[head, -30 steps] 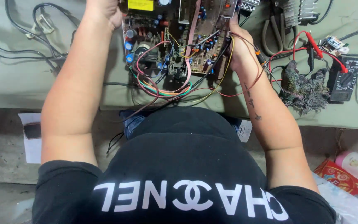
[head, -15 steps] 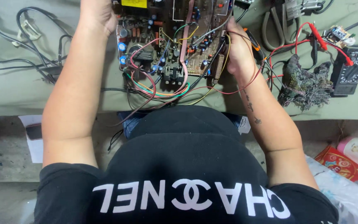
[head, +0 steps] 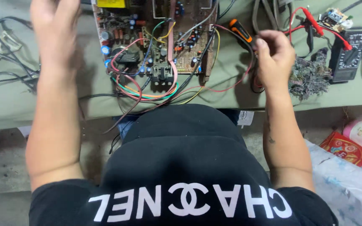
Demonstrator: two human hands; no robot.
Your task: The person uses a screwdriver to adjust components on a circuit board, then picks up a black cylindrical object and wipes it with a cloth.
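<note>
Circuit board (head: 156,46): L hand (head: 53,31) just left of it, blurred, grip indeterminate; R hand (head: 275,58) right, clenched on orange-black tool (head: 241,33).

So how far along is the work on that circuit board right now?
Done: the circuit board lies component side up on the green cloth. In hand: the right hand grips an orange-and-black tool by the board's edge; the left hand is lifted off, blurred. Left: loose coloured wires hang off the front, and the multimeter sits unused.
</note>
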